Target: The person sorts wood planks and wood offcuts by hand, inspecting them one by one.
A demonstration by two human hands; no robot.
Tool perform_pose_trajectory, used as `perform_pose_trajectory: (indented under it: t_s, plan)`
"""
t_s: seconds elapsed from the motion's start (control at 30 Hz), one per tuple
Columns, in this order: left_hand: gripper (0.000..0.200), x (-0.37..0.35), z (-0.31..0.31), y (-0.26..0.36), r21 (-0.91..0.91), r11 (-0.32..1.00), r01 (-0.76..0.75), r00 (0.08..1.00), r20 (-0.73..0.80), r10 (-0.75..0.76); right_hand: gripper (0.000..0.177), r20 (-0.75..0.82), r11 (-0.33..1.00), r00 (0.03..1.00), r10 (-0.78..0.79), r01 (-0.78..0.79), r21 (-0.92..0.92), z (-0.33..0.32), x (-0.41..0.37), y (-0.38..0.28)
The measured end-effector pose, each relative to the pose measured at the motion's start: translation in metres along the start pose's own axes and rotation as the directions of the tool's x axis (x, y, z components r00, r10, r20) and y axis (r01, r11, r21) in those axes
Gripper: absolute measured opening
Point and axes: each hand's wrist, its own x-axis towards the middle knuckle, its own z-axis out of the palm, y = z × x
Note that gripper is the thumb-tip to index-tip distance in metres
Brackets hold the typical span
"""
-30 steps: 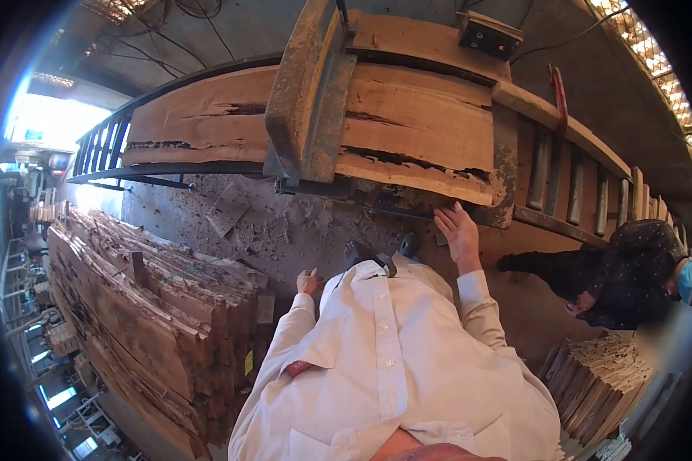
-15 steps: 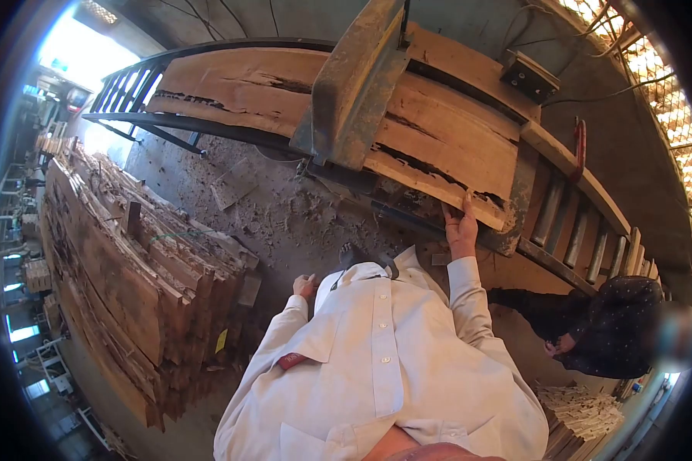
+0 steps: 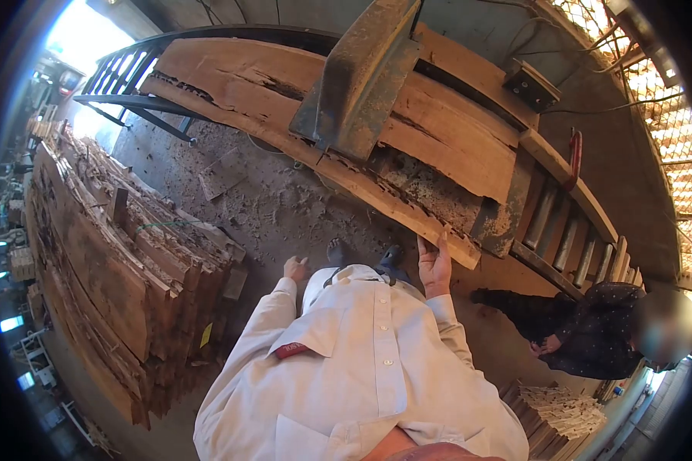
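My right hand [image 3: 435, 265] grips the near end of a long rough-edged wooden slab [image 3: 338, 165] that has come away from the wider board [image 3: 446, 131] on the saw bench and hangs out over the floor. My left hand [image 3: 294, 269] hangs by my side, holding nothing, fingers loosely curled. A large rusty metal guard [image 3: 361, 73] stands over the boards. I wear a pale long-sleeved shirt.
A tall stack of sawn slabs [image 3: 123, 261] stands at my left. Metal rollers [image 3: 573, 227] run along the bench at the right. A person in dark dotted clothes [image 3: 592, 330] crouches at the right near a pile of thin strips [image 3: 565, 415]. Sawdust covers the floor.
The slab's near end has come off the wider board and moved toward me, with my right hand on it. My view has shifted slightly left.
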Motion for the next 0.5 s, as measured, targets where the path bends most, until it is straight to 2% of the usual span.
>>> perform_pose_trajectory:
  t_s: [0.03, 0.13, 0.2, 0.23, 0.33, 0.37, 0.4, 0.5]
  plan:
    - [0.044, -0.003, -0.002, 0.010, 0.007, 1.000, -0.005, 1.000, 0.024, 0.005, 0.037, 0.007, 1.000, 1.000, 0.007, -0.007, -0.001, -0.001, 0.001, 0.000]
    - [0.043, 0.039, 0.013, -0.010, -0.122, 0.992, -0.033, 0.999, 0.019, 0.036, 0.035, 0.002, 1.000, 1.000, 0.025, -0.025, -0.017, -0.005, 0.003, 0.001]
    - [0.039, 0.016, -0.004, 0.027, -0.342, 0.937, 0.073, 0.991, 0.127, -0.030, 0.035, -0.029, 0.998, 0.999, 0.035, -0.037, -0.049, -0.003, 0.000, 0.000]
    - [0.038, 0.007, -0.010, 0.048, -0.438, 0.889, 0.133, 0.980, 0.189, -0.053, 0.037, -0.025, 0.987, 0.995, 0.093, -0.096, -0.128, -0.002, -0.004, -0.004]
    - [0.033, 0.014, -0.010, 0.063, -0.278, 0.959, -0.056, 0.990, 0.112, 0.091, 0.046, -0.005, 0.908, 0.964, 0.267, -0.253, -0.335, 0.006, -0.017, -0.022]
    - [0.031, 0.017, -0.008, 0.067, -0.403, 0.915, 0.032, 0.989, 0.147, 0.030, 0.049, 0.022, 0.874, 0.945, 0.327, -0.294, -0.387, 0.007, -0.020, -0.025]
    - [0.031, 0.018, -0.008, 0.067, -0.406, 0.913, 0.047, 0.988, 0.152, 0.017, 0.051, 0.047, 0.830, 0.916, 0.399, -0.339, -0.442, 0.009, -0.022, -0.026]
    - [0.030, 0.005, -0.018, 0.086, -0.426, 0.901, 0.088, 0.988, 0.154, -0.023, 0.056, 0.103, 0.724, 0.890, 0.445, -0.290, -0.625, 0.030, -0.033, -0.036]
